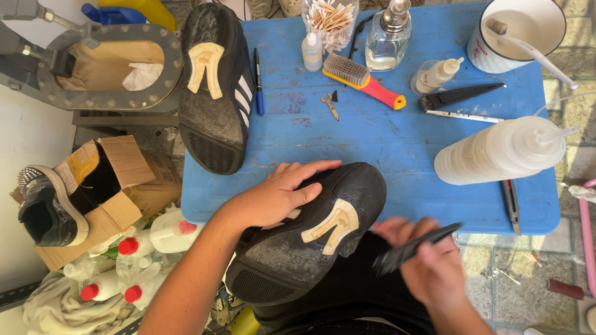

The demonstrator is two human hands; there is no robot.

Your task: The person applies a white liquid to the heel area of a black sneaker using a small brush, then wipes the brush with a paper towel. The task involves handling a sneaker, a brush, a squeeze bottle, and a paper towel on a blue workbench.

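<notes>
My left hand [278, 193] presses down on a black sports shoe [310, 239] that lies sole-up across my lap at the near edge of the blue table [385, 142]. The sole has a cream insert in its middle. My right hand [428, 260] is blurred and grips a dark brush-like tool [413, 248] just right of the sole. The matching black shoe [216, 87], with white stripes, lies sole-up at the table's far left.
On the table lie a red-handled brush [363, 79], a blue pen [258, 80], a glass bottle [388, 37], a white cup [518, 31], a large white squeeze bottle [503, 152] and a black comb [459, 96]. A cardboard box [102, 186] holding a shoe stands at left.
</notes>
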